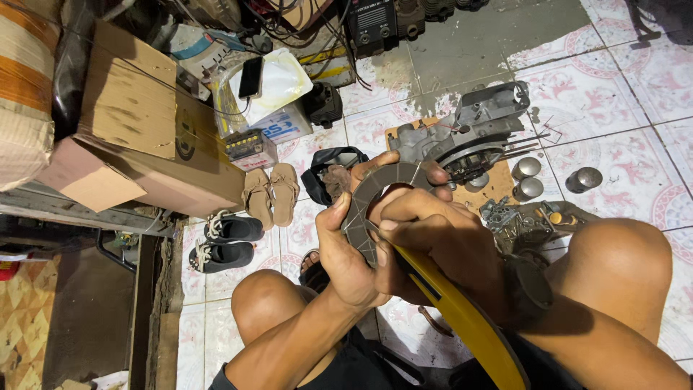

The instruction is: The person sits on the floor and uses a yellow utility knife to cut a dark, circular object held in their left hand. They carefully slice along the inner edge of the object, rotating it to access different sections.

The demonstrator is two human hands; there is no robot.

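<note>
A grey curved part with small holes, shaped like a gasket [369, 196], is held up in front of me over my knees. My left hand [345, 249] grips its lower end with the thumb along its edge. My right hand [433, 238] is closed around the handle of a yellow and black tool [462, 314], its fingers pressed against the inner curve of the gasket. The tool's tip is hidden behind my fingers. A black watch sits on my right wrist. Beyond my hands a grey engine casing [469, 133] lies on a brown board on the floor.
Three metal cylinders [530, 180] and small engine parts [505, 217] lie on the patterned tile floor at the right. Tan sandals [271, 193], black shoes [225, 242], a small battery [249, 148], a phone [250, 77] and cardboard boxes [137, 108] crowd the left.
</note>
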